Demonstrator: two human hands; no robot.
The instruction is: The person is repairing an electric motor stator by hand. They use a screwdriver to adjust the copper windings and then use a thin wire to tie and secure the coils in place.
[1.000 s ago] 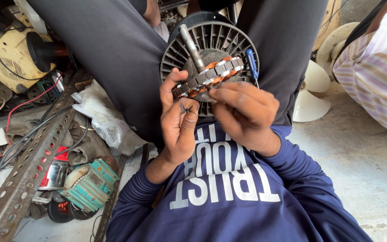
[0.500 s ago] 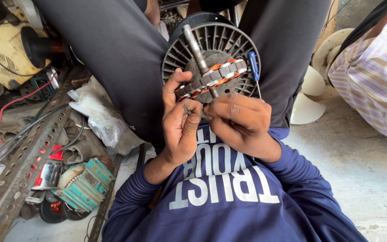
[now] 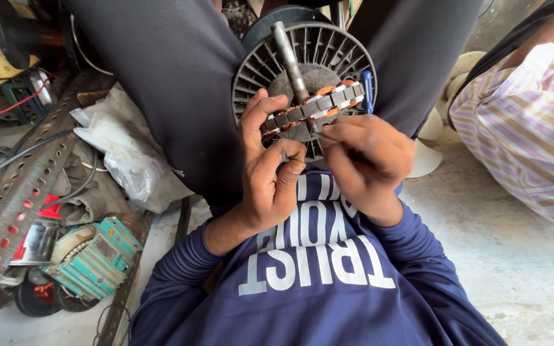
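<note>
My left hand [image 3: 267, 176] grips the near left end of a motor stator [image 3: 315, 106], a steel ring with orange copper windings. My right hand [image 3: 367, 160] is closed with its fingertips pinched against the stator's lower edge; what they pinch is hidden. The stator is held over a dark finned motor housing [image 3: 341, 51] whose metal shaft [image 3: 288, 57] sticks up towards me. A blue tool handle [image 3: 367, 90] shows just right of the stator. The housing rests between my dark-trousered legs.
Left of my legs lie a crumpled plastic bag [image 3: 120, 157], a perforated metal angle bar [image 3: 14, 205], a teal motor part [image 3: 97, 256] and loose cables. Another person's striped sleeve [image 3: 527, 134] is at the right, above bare concrete floor [image 3: 501, 256].
The view has drawn in closer on my hands. My right fingers have shifted down to the stator's lower edge; my left hand keeps its grip.
</note>
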